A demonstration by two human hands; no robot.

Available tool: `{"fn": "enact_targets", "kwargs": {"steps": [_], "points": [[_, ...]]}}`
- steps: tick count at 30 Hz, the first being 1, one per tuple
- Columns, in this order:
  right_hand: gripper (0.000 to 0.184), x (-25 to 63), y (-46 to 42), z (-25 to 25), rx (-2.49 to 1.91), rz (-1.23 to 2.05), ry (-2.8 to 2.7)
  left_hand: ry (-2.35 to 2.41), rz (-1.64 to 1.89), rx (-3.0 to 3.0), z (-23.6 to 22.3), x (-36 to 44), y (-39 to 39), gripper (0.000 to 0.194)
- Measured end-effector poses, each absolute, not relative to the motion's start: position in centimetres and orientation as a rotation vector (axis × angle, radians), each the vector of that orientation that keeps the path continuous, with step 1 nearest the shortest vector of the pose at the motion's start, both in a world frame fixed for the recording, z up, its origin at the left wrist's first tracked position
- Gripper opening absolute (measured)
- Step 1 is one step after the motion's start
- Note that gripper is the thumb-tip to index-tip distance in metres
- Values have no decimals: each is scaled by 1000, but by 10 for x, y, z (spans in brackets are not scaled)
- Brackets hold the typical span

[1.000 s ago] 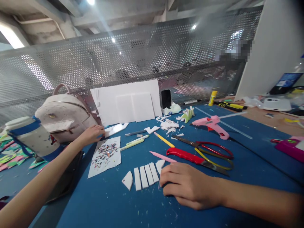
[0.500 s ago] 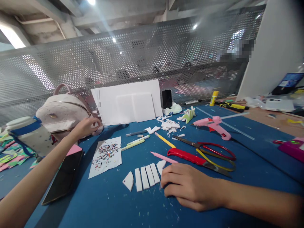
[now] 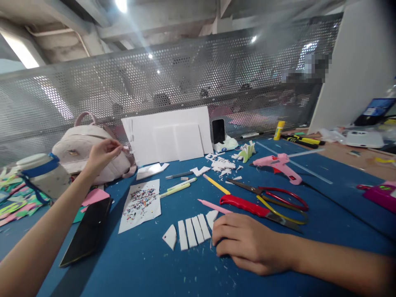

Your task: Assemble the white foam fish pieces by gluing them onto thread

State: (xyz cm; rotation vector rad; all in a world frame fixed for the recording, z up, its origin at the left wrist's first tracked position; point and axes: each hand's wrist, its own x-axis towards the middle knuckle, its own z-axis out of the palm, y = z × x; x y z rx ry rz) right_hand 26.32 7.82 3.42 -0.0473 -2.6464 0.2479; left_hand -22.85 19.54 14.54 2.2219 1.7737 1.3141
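Note:
My left hand point(image 3: 104, 154) is raised in front of the pale backpack point(image 3: 83, 142), its fingers drawn together in a pinch. Whatever the fingertips hold, if anything, is too small to make out. My right hand point(image 3: 247, 243) rests on the blue tabletop with curled fingers. Under its fingertips a thin sliver shows, but its kind is hidden. Just left of these fingers stand white foam strips point(image 3: 191, 232) in a row, with a pointed foam piece point(image 3: 170, 237) at the left end and another foam piece point(image 3: 211, 218) at the right. A pink pen point(image 3: 214, 206) lies behind my right hand.
Beyond my right hand lie a red-handled cutter point(image 3: 244, 204), scissors point(image 3: 278, 196) and a pink glue gun point(image 3: 280, 165). A paper with colourful bits point(image 3: 123, 225), a dark phone point(image 3: 88, 233) and a cup point(image 3: 46, 177) are leftward. White boards point(image 3: 167, 136) lean at the back.
My left hand has moved up and left, away from the boards. A flat white piece before the boards now shows more fully and nearer. My right hand stays put; the view has shifted slightly.

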Motion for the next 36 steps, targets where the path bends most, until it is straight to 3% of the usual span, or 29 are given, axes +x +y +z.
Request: {"fn": "enact_targets", "kwargs": {"steps": [5,11,14,15,19,21,36], "points": [[21,253,81,57,-25,155,-2569,1649,1379,2293,154,-190,180,26],[22,206,131,127,-488,295,-2337,1407,1346,2392,165,-116,167,22],[67,180,172,163,-634,372,-2255,1296,1409,2396,172,-90,168,23],[73,172,183,173,-657,411,-2250,1265,1435,2390,174,-84,170,23],[33,147,207,196,-604,590,-2308,1180,1497,2359,177,-74,180,23],[25,138,210,196,-574,634,-2308,1164,1521,2336,173,-74,185,23],[31,127,239,165,-629,771,-2281,1156,1506,2045,153,-81,203,34]]}}
